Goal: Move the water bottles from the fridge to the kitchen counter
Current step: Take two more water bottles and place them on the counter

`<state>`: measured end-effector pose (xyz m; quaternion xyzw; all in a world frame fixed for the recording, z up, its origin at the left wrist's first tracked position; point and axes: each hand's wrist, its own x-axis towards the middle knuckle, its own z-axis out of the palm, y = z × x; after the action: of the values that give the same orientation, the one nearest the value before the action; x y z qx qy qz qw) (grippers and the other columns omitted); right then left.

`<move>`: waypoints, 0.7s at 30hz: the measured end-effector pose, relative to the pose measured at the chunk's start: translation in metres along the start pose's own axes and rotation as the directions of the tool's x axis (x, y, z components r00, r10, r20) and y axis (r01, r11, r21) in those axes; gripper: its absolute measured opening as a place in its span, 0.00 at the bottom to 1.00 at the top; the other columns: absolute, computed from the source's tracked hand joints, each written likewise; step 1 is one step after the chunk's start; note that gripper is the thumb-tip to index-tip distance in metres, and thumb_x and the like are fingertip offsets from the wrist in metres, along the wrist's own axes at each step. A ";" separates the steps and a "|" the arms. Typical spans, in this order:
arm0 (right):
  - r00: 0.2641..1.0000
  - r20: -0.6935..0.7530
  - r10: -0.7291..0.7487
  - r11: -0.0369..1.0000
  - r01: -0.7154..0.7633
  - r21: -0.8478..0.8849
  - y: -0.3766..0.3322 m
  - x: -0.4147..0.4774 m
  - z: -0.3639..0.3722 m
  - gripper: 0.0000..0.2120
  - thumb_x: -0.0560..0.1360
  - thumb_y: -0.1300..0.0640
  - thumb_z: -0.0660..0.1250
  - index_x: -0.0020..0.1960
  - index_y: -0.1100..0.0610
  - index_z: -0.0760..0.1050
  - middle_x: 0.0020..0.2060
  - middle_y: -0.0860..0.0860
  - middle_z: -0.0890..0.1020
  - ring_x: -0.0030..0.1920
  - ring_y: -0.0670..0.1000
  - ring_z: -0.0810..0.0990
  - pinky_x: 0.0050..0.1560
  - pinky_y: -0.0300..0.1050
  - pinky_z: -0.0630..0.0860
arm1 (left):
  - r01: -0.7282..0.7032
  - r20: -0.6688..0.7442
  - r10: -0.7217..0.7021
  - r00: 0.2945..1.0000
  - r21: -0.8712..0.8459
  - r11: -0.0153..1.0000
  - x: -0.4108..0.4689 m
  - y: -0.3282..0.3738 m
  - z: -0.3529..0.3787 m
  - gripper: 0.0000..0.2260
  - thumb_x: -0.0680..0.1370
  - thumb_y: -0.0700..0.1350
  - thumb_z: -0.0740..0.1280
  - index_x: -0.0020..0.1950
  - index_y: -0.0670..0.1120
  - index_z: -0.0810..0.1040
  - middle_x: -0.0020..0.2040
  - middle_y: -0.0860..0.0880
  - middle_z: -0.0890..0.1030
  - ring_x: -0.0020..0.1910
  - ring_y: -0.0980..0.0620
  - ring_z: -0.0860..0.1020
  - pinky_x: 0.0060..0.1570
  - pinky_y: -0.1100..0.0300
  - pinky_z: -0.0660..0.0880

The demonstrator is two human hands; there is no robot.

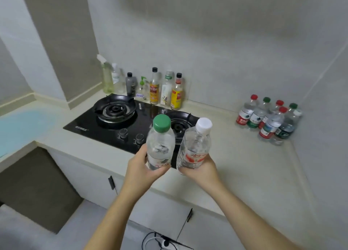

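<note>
My left hand point(140, 166) grips the lower part of a clear water bottle with a green cap point(160, 136). A second clear bottle, white-capped with a red label point(195, 146), is held from below by my right hand point(200, 169). Both bottles stand upright, side by side, in the air above the front edge of the cream kitchen counter point(235, 166). In the counter's far right corner stands a cluster of several water bottles point(269, 120) with red, green and white caps. The fridge is out of view.
A black two-burner gas hob point(116, 117) is set into the counter just behind the held bottles. Several sauce and cleaner bottles point(154, 88) line the back wall. White cabinet doors point(90, 176) sit below; a cable and plug point(162, 242) lie on the floor.
</note>
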<state>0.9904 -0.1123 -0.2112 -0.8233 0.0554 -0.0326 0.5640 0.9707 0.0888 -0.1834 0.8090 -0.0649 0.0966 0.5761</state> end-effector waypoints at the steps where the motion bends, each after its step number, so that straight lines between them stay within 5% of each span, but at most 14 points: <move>1: 1.000 -0.020 0.004 1.000 -0.004 0.012 0.009 0.006 -0.014 0.26 0.61 0.62 0.81 0.57 0.51 0.77 0.43 0.41 0.85 0.45 0.37 0.83 0.43 0.31 0.76 | 0.005 0.026 -0.005 1.000 -0.006 1.000 0.007 0.001 0.017 0.24 0.65 0.43 0.80 0.53 0.60 0.74 0.47 0.64 0.81 0.47 0.62 0.80 0.45 0.70 0.75; 4: 0.997 -0.051 0.049 0.998 -0.048 0.035 0.037 0.025 -0.058 0.29 0.60 0.59 0.82 0.58 0.51 0.77 0.43 0.39 0.85 0.45 0.38 0.83 0.45 0.34 0.78 | 0.027 0.099 -0.024 0.995 -0.024 0.999 0.024 0.002 0.069 0.22 0.66 0.42 0.80 0.53 0.58 0.75 0.46 0.61 0.82 0.47 0.61 0.80 0.44 0.70 0.75; 9: 0.984 -0.096 0.147 0.988 -0.141 0.070 0.082 0.062 -0.127 0.30 0.54 0.45 0.79 0.55 0.51 0.79 0.45 0.45 0.87 0.48 0.47 0.85 0.55 0.53 0.81 | 0.132 0.187 -0.119 0.975 -0.059 0.989 0.052 -0.007 0.157 0.24 0.66 0.38 0.79 0.57 0.52 0.76 0.47 0.56 0.83 0.46 0.60 0.81 0.41 0.68 0.77; 13: 0.975 -0.107 0.195 0.980 -0.191 0.048 0.116 0.090 -0.164 0.28 0.57 0.46 0.80 0.54 0.50 0.80 0.46 0.45 0.86 0.48 0.47 0.85 0.55 0.55 0.82 | 0.185 0.219 -0.170 0.961 -0.050 0.981 0.077 -0.025 0.217 0.26 0.65 0.43 0.80 0.58 0.56 0.74 0.52 0.54 0.80 0.47 0.58 0.80 0.35 0.63 0.76; 17: 0.958 -0.168 0.231 0.973 -0.224 0.057 0.153 0.120 -0.186 0.27 0.57 0.46 0.79 0.54 0.48 0.79 0.45 0.44 0.86 0.47 0.47 0.85 0.53 0.54 0.82 | 0.176 0.247 -0.162 0.955 -0.037 0.984 0.106 -0.044 0.265 0.25 0.65 0.45 0.80 0.56 0.60 0.75 0.54 0.55 0.79 0.51 0.60 0.79 0.48 0.66 0.76; 21: 0.939 -0.212 0.272 0.962 -0.265 0.062 0.190 0.145 -0.197 0.30 0.55 0.46 0.80 0.56 0.49 0.79 0.46 0.44 0.86 0.47 0.46 0.85 0.52 0.54 0.82 | 0.181 0.268 -0.164 0.949 -0.040 0.983 0.133 -0.064 0.306 0.23 0.66 0.44 0.79 0.54 0.60 0.76 0.53 0.54 0.80 0.49 0.59 0.80 0.47 0.66 0.76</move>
<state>1.1012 -0.3815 -0.3180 -0.7901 0.2283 -0.0464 0.5670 1.1386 -0.1789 -0.3089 0.7982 -0.0730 -0.0649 0.5944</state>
